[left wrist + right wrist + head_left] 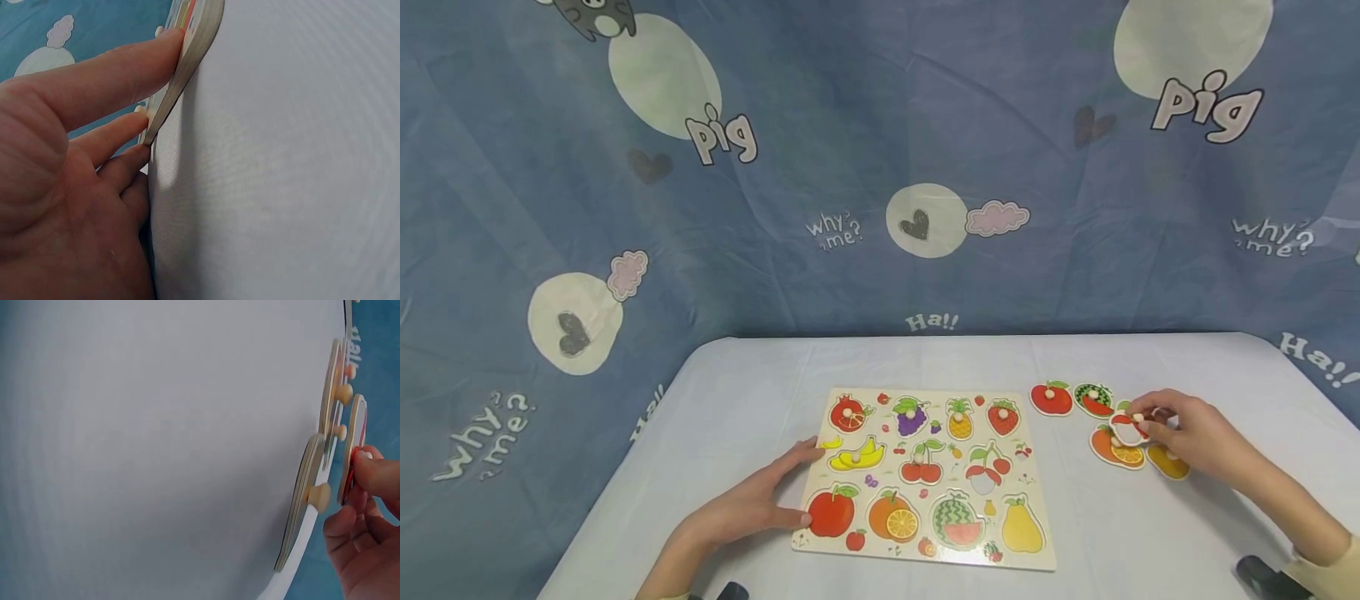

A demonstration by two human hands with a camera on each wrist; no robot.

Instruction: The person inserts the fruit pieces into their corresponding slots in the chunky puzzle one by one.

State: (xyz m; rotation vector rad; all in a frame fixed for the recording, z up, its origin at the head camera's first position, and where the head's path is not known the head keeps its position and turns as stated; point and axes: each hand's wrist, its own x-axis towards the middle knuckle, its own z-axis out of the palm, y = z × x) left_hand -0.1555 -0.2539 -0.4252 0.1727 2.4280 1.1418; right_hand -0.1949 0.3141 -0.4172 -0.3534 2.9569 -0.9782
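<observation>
My right hand (1191, 429) pinches a red-and-white fruit puzzle piece (1126, 430) by its knob, thumb against fingers. In the right wrist view the piece (355, 444) is tilted up on edge, above other loose pieces. My left hand (760, 500) rests at the left edge of a wooden fruit puzzle board (925, 562), thumb and fingers spread and fairly straight. The left wrist view shows that thumb (119, 78) pressing the board's edge (187, 62). Knobbed pieces such as the grapes (910, 421) and bananas (859, 457) sit in the board; the pear recess (1022, 527) shows its printed picture.
Loose apple (1049, 402) and watermelon (1092, 402) pieces lie right of the board. An orange piece (1107, 447) and a yellow piece (1168, 464) lie nearer, by my right hand. A white-covered table (760, 375) backs onto a blue printed cloth (850, 292).
</observation>
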